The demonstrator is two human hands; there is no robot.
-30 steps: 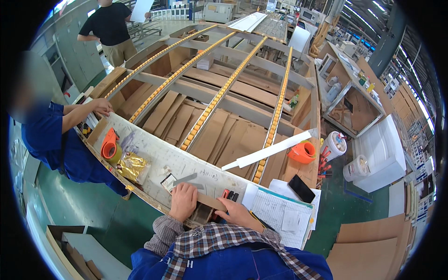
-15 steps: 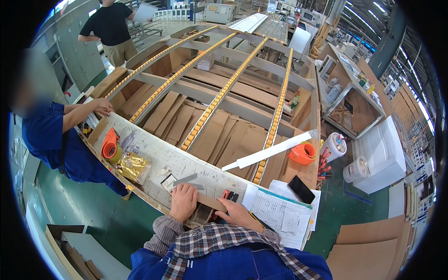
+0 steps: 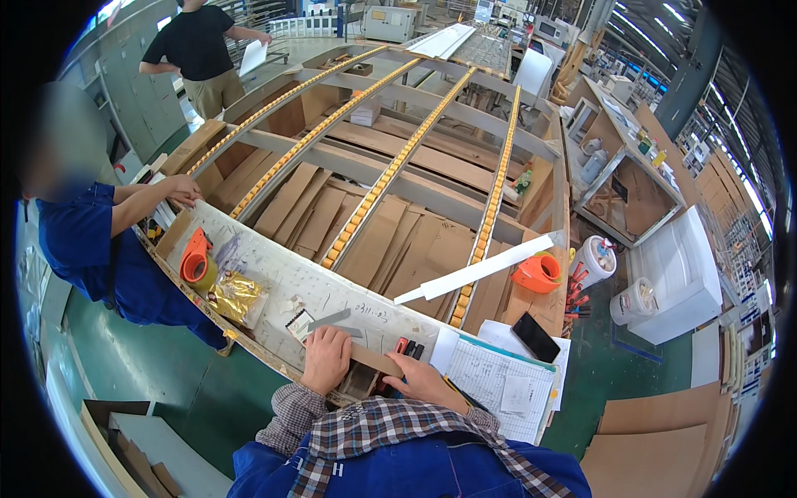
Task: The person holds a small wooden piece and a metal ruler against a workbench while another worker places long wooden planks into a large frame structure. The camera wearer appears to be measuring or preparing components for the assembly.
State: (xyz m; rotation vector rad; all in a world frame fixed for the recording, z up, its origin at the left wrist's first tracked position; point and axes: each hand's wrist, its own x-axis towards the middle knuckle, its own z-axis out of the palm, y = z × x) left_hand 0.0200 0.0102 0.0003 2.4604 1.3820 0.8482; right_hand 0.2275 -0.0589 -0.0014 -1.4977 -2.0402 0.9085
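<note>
Bright light; strip lts (image 3: pixel 673 11) far fwd-R of right hand (image 3: pixel 425 382). Glare on gold bag (image 3: pixel 236 297), L of left hand (image 3: pixel 327 358). Hands sharp; co-worker's head (image 3: pixel 70 141), far L, blurred. Hvy fisheye bend, blk corners.

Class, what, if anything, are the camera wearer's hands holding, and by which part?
The left hand and right hand touch a brown strip at its visible ends; whether either actually grips it cannot be told.

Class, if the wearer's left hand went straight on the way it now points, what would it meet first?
Likely the grey strip just ahead of the left hand; depth is unclear, and they may already touch.
</note>
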